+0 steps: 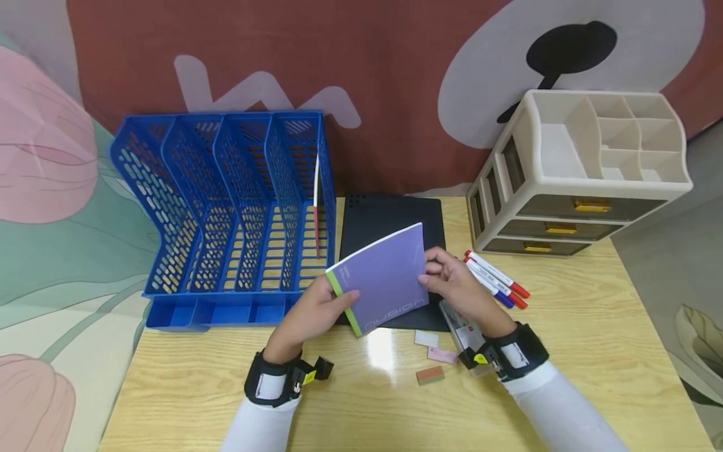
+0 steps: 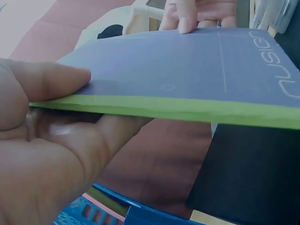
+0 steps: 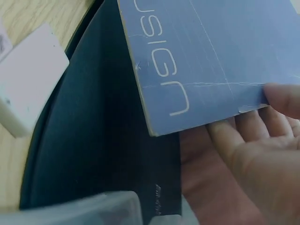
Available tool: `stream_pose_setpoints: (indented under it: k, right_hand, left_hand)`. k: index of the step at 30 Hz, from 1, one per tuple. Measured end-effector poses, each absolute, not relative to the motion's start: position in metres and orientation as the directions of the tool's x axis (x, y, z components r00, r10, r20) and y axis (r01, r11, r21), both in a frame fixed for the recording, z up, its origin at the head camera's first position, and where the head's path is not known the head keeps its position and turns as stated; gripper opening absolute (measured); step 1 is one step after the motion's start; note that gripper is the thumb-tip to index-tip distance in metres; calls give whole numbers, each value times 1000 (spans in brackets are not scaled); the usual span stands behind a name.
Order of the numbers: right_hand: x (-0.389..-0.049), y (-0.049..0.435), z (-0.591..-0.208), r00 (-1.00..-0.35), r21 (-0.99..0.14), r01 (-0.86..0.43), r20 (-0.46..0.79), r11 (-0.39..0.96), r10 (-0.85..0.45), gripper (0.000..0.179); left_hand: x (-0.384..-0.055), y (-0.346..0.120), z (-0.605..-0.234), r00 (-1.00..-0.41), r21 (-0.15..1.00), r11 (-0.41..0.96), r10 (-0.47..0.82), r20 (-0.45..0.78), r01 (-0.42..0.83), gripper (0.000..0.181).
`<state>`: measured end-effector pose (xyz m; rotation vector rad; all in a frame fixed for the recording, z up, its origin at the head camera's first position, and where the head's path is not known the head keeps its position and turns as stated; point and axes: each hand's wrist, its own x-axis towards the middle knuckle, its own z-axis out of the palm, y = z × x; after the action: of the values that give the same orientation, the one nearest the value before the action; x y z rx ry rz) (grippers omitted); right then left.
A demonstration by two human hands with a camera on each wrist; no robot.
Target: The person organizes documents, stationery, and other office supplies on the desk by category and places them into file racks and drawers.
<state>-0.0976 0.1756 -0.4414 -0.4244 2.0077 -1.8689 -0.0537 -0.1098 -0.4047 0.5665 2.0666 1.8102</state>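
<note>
A purple notebook [image 1: 384, 276] with a green spine is held up over a black flat tablet [image 1: 390, 216] on the table. My left hand [image 1: 316, 311] grips the spine edge, thumb on the cover and fingers beneath, as the left wrist view also shows. At the opposite edge my right hand [image 1: 454, 282] pinches the notebook, its thumb [image 3: 281, 98] on top and fingers under it. White lettering runs along the cover's near edge. In the right wrist view the cover [image 3: 211, 56] shows creases near the held edge.
A blue file rack [image 1: 226, 207] stands left, with a thin red-and-white item [image 1: 316, 207] in its right slot. A cream drawer organizer [image 1: 582, 176] stands back right. Several markers [image 1: 499, 282], a clear case [image 1: 465, 329] and erasers [image 1: 430, 375] lie near my right arm.
</note>
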Motion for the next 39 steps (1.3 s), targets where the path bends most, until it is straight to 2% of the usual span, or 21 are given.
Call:
stream_pose_setpoints:
  k: [11,19,25,28,34,39]
  right_hand:
    - [-85,183,-437,-876,-939,-195,36,284,-481,46]
    - [-81,197,-435,-858,-898,-300,107,321,-503,46]
    - [-83,208,-426,-868,-836,-365,146,410,-475,49]
    - [-84,213,-425,-872,-785,-398,163,475,-461,51]
    - [-83,225,-428,-863,-583,-480,177,656,-474,58]
    - [-83,232,-432,-860,-490,-491,137,720,-492,63]
  left_hand:
    - [-42,-121,-398,-919,970,212,393,27,119,41]
    - [-38,-136,-388,-939,960,214,328,105,182,40]
    - [-31,-154,-375,-946,949,232,292,141,213,36]
    - [-27,-163,-370,-947,946,228,276,163,229,36]
    - [-16,-183,-358,-952,930,242,198,233,277,37]
    - [-11,-199,-348,-947,910,266,126,295,319,40]
